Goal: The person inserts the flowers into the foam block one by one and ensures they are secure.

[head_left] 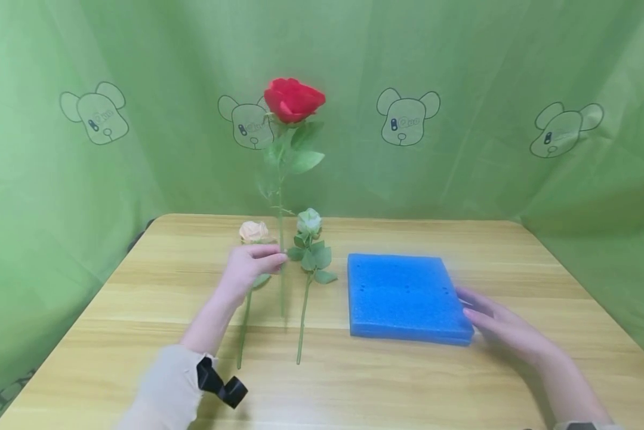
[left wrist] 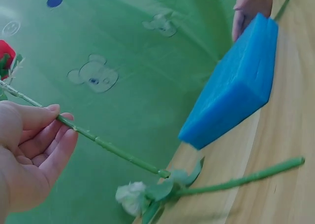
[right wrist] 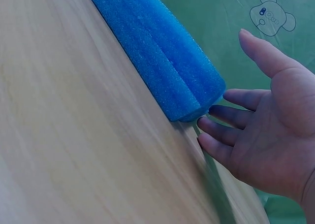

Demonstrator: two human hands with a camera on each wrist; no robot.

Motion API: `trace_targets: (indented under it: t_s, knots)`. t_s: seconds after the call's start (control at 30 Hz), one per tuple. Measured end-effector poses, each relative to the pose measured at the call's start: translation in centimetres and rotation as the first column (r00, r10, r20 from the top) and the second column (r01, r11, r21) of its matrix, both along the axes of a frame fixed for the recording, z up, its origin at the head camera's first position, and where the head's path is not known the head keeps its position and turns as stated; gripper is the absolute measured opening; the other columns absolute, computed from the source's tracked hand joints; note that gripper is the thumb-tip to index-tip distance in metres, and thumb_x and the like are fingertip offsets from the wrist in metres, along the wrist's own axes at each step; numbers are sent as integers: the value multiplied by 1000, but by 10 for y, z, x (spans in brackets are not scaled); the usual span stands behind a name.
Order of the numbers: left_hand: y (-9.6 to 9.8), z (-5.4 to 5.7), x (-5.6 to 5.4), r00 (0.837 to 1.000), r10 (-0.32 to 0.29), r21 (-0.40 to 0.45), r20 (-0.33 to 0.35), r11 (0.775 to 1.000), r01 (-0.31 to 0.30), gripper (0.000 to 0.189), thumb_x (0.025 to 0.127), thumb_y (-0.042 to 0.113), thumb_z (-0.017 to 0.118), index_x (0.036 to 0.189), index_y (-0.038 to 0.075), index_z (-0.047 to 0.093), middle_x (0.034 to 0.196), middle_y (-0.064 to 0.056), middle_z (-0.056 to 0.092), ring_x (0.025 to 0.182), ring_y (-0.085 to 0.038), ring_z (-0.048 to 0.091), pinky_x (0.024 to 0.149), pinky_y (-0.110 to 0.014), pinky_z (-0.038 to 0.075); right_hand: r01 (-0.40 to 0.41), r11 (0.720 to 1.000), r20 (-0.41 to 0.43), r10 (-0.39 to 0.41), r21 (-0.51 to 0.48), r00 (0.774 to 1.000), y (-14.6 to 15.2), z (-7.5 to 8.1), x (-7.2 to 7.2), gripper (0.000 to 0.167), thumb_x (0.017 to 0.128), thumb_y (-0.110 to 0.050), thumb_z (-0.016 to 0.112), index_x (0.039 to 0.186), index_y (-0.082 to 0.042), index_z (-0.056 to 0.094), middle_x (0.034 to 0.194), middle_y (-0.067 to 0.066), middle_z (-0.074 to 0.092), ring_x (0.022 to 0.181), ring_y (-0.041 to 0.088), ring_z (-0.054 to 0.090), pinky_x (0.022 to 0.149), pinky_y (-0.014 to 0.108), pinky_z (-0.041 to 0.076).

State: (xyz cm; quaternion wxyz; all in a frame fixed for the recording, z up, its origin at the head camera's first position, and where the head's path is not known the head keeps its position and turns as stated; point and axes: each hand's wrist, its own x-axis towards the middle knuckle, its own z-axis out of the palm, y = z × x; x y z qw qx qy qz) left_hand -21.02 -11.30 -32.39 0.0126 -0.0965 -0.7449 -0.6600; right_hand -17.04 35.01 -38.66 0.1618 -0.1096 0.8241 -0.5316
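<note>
My left hand [head_left: 249, 269] pinches the thin green stem of a red rose [head_left: 293, 100] between thumb and fingers. The rose stands upright in the air, its bloom high above the hand. In the left wrist view the lower stem [left wrist: 113, 147] slants down past the fingers to a cut end. At the right edge of a blue foam block [head_left: 407, 298] is my right hand [head_left: 496, 322]. Its fingers are loosely extended, and in the right wrist view the fingertips [right wrist: 229, 94] come right up to the block's end, thumb raised apart.
A peach rose [head_left: 253, 232] lies on the wooden table [head_left: 375, 388], partly behind the left hand. Between it and the foam lies a whitish-green rose [head_left: 309, 221], stem toward me. Small holes dot the foam's top. A green curtain [head_left: 343, 173] with bear drawings hangs behind the table.
</note>
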Motion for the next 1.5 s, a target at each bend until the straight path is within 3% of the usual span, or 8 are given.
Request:
trace_targets:
  t_s: [0.13,0.33,0.67,1.1,1.3,1.5]
  knots:
    - [20,2,-1,999,-30,-7,-30,1000,30,25,81,4,68,102,-10,65,95,-20,68,71,-20,66,73,-35,56,2,1000,-5,-2,1,1000,0,0,0,58,100,-24,38,147,-2,12,151,22,8,134,47,5,97,72,0]
    - [46,2,-2,996,-67,-116,-66,992,59,18,83,7,67,98,-2,69,91,-16,69,76,-24,67,68,-31,57,-4,1000,-29,5,14,1000,1,-1,-1,56,101,-23,38,147,-2,14,151,23,10,134,48,5,96,73,1]
    - [78,9,-2,992,-112,-210,-58,973,97,27,84,10,66,109,-1,65,104,-16,67,82,-25,67,73,-27,55,-3,1000,-16,3,2,1000,1,-1,0,57,101,-25,38,147,-3,13,152,22,9,133,48,6,97,72,3]
    - [120,24,-7,990,-129,-86,-54,989,124,27,83,11,68,109,1,66,103,-13,68,83,-17,67,70,-23,55,-5,1000,-8,5,-11,1000,1,-1,0,57,100,-24,39,147,-4,13,152,21,8,135,46,2,98,71,1]
    - [141,26,-14,993,-113,-37,-38,993,112,24,82,11,69,104,1,68,96,-12,70,78,-17,68,68,-22,55,-3,1000,-12,3,3,1000,2,-1,1,57,100,-24,39,147,-4,14,152,21,9,135,46,2,98,71,2]
    - [161,27,-20,989,-143,0,-49,990,143,23,83,7,68,104,-1,68,92,-12,70,76,-16,67,67,-21,55,-14,1000,-22,14,4,1000,1,0,1,57,100,-23,39,147,-2,13,151,22,9,134,46,3,98,71,1]
